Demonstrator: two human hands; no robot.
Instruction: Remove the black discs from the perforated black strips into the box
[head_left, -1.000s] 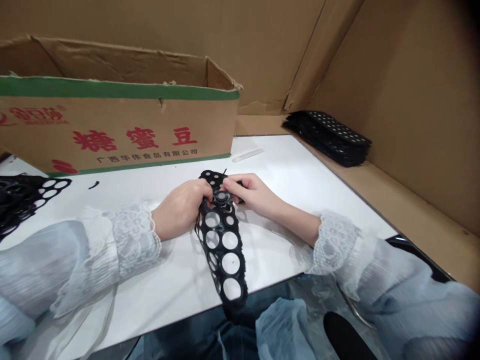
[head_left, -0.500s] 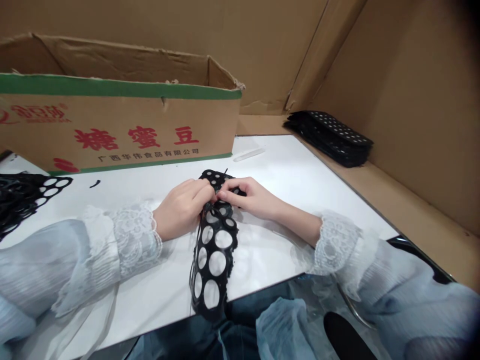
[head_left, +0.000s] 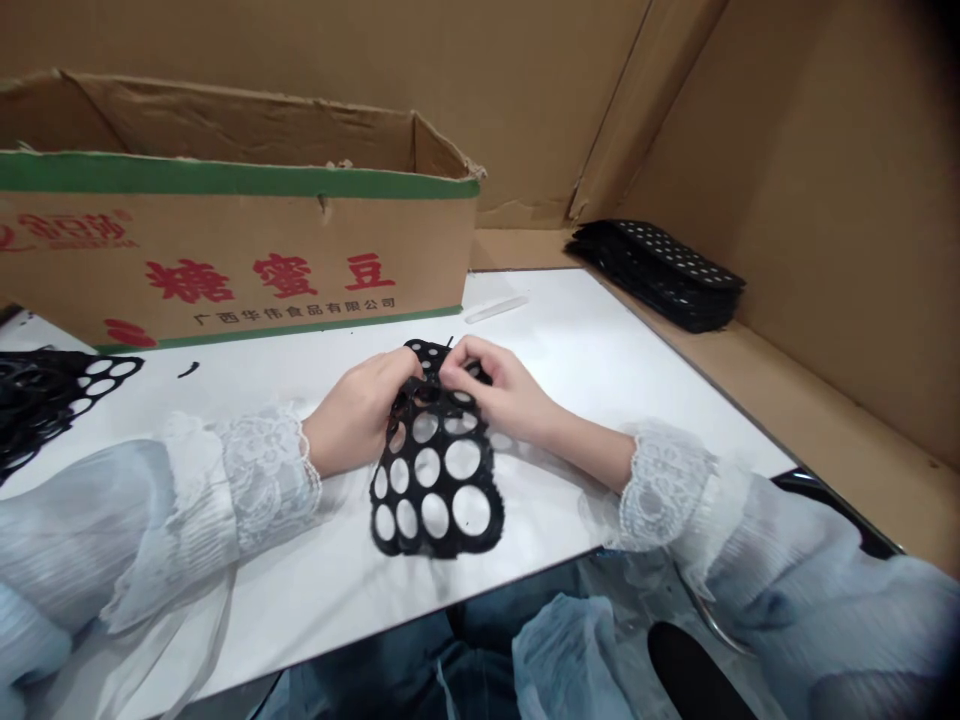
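Note:
A black rubbery sheet with rows of round holes (head_left: 442,487) lies between my hands on the white table, its large-holed part spread toward me. Beyond it, partly under my fingers, shows a black piece with smaller holes (head_left: 422,350). My left hand (head_left: 364,410) is closed, gripping the holed sheet at its far left edge. My right hand (head_left: 499,385) pinches the same sheet at its far right side, thumb and fingers pressed together. The fingertips sit close together but apart, and what lies right beneath them is partly hidden.
A large open cardboard box (head_left: 300,230) stands at the back left. Tangled black holed scraps (head_left: 52,400) lie at the left, near a small black strip (head_left: 188,370). A clear stick (head_left: 496,309) rests behind my hands. Stacked black holed sheets (head_left: 660,272) sit at the right rear.
The near part of the holed sheet, narrow and hanging over the table's edge before, is now spread wider and drawn up onto the table. My fingertips have moved slightly apart.

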